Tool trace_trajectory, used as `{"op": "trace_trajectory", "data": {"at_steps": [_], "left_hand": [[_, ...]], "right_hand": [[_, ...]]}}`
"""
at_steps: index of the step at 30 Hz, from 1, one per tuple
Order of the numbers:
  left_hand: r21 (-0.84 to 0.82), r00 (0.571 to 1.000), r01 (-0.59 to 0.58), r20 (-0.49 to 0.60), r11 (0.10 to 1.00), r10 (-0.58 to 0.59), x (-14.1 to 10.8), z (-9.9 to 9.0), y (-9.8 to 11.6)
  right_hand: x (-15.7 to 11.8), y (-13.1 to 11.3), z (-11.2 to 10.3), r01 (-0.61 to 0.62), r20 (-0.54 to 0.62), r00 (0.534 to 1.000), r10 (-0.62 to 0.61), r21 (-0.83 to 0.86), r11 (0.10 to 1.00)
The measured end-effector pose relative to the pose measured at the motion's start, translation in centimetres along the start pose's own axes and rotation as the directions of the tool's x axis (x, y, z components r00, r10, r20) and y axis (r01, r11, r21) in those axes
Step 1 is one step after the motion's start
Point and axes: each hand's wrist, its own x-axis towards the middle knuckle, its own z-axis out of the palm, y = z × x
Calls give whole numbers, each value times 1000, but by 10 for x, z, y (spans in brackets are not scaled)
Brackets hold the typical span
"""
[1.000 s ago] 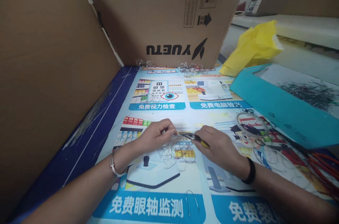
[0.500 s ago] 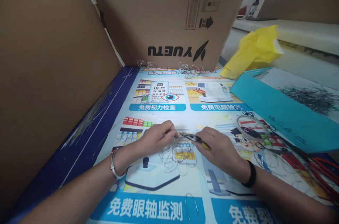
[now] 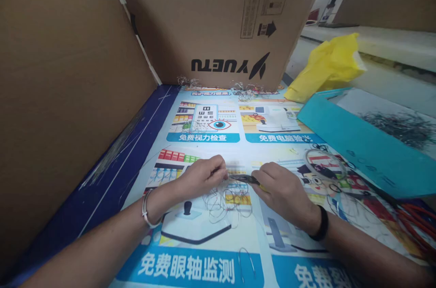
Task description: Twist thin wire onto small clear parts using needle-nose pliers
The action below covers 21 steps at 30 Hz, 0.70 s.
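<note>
My right hand point(image 3: 281, 190) is closed around the handles of a pair of pliers point(image 3: 244, 179), whose dark metal jaws point left. The jaw tips reach almost to the fingers of my left hand point(image 3: 204, 175). Thumb and fingertips of that hand are pinched together on what looks like thin wire, mostly hidden by the fingers. Just below the two hands, a loose tangle of thin wire point(image 3: 220, 201) lies on the printed sheet point(image 3: 245, 238). A bent piece of wire point(image 3: 245, 264) lies nearer to me.
Cardboard walls point(image 3: 211, 15) stand at the back and left. On the right, a turquoise box point(image 3: 368, 151) holds a heap of thin wire bits point(image 3: 398, 128). A clear ring-shaped roll point(image 3: 325, 164), orange-red handles point(image 3: 417, 222) and a yellow bag point(image 3: 325, 67) are also there.
The pliers have turned slightly in my right hand, and less of their yellow handle shows. My left hand has stayed nearly in place. The view has shifted a little.
</note>
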Motion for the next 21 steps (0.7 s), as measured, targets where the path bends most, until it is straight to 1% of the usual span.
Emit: {"op": "trace_trajectory", "data": {"at_steps": [3, 13, 21], "left_hand": [[2, 1000, 11, -5, 1000, -11, 0, 0, -1], [-4, 1000, 9, 0, 1000, -9, 0, -1, -1], [6, 1000, 14, 26, 1000, -14, 0, -1, -1]], "right_hand": [[0, 0, 1, 30, -39, 999, -30, -13, 999], [1, 1, 0, 55, -37, 998, -56, -11, 998], [2, 2, 1, 68, -35, 997, -70, -38, 997]]}}
